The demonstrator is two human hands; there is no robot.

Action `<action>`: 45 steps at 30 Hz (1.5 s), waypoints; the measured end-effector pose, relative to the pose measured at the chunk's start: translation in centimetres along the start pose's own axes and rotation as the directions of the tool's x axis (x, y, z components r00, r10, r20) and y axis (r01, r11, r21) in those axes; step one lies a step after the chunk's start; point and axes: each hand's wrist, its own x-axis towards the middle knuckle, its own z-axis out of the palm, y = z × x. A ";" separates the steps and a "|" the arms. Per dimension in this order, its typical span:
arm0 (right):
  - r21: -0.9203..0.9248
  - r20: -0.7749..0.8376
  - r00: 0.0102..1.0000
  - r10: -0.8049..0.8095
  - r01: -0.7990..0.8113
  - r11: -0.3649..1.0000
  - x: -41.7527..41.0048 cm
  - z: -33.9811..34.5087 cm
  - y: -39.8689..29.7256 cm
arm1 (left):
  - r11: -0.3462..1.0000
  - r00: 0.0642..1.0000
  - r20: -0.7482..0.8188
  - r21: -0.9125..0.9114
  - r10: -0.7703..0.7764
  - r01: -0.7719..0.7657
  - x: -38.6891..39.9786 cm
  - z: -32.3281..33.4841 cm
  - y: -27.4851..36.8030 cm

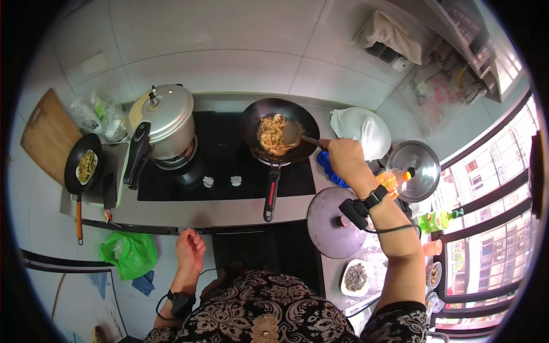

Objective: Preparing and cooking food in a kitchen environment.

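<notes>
My right hand (pixel 344 157) grips the handle of a spatula (pixel 293 133), whose broad head rests in a black wok (pixel 309 124). Beside and partly under it lie cooked, sauce-coated pieces of food (pixel 272 136). The wok sits on the right burner of a black glass cooktop (pixel 223 154), its handle (pixel 271 193) pointing towards me. Below the counter's front edge hangs my left hand (pixel 191 249), fingers loosely curled, touching no object that I can see. On the left burner stands a pressure cooker (pixel 169 115) with its lid on.
A small pan (pixel 70 171) holding a dish of food and a wooden cutting board (pixel 49 137) are at the left. To the right are a round lid (pixel 326 231), a steel lid (pixel 422 154), an oil bottle (pixel 391 182) and a bowl (pixel 356 278). A green bag (pixel 133 257) hangs below the counter.
</notes>
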 end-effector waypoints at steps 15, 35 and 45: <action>-0.013 -0.053 0.998 -0.019 0.018 1.000 1.9 1.4 -0.7 | 1.000 1.000 -0.022 -0.026 0.001 -0.001 0.1 -1.2 -0.1; -0.159 -0.246 0.968 0.047 -0.088 0.983 4.8 4.0 0.3 | 1.000 1.000 -0.006 0.001 -0.001 0.001 0.1 -0.9 0.1; -0.109 -0.098 0.994 -0.038 0.027 0.994 4.1 3.4 -0.1 | 1.000 1.000 -0.030 -0.023 -0.003 0.002 0.6 -1.8 0.4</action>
